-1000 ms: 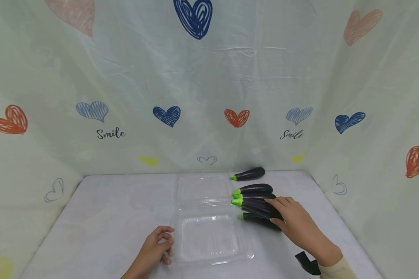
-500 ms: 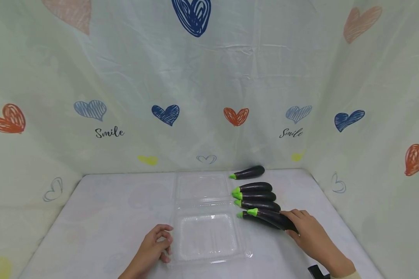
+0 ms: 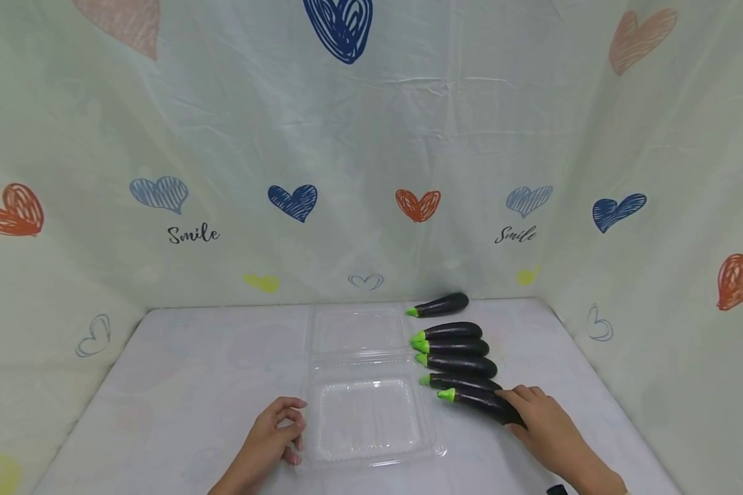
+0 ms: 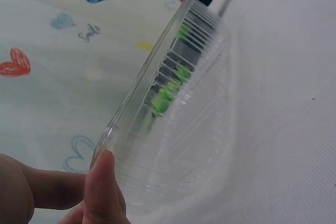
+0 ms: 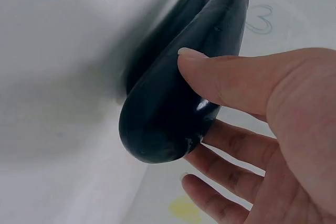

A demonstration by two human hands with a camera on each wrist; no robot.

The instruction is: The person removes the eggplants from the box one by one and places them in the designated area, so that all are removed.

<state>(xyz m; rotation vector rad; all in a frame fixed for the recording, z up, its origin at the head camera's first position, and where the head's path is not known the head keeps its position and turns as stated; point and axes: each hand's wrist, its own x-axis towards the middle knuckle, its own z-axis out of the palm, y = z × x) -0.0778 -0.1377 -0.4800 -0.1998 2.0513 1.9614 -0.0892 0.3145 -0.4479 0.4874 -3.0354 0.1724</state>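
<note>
My right hand (image 3: 547, 433) grips the blunt end of a dark purple eggplant (image 3: 483, 405) with a green cap. In the right wrist view its thumb lies across this eggplant (image 5: 163, 98), with fingers beneath. Whether it touches the table cannot be told. My left hand (image 3: 267, 440) is at the left edge of a clear plastic clamshell container (image 3: 371, 423), which lies with its lid (image 3: 359, 333) folded back. In the left wrist view, thumb and fingers pinch the container's rim (image 4: 113, 135). Right behind the gripped eggplant lies another eggplant (image 3: 461, 382).
Several more eggplants lie in a column right of the container, among them one eggplant (image 3: 455, 364) in the middle and a far eggplant (image 3: 439, 305) by the back wall. A white cloth (image 3: 210, 385) covers the table. Curtains with printed hearts (image 3: 417, 206) enclose it.
My right hand has drawn the gripped eggplant from atop the others toward me and lowered it in front of the nearest one. The left hand and the container have hardly moved.
</note>
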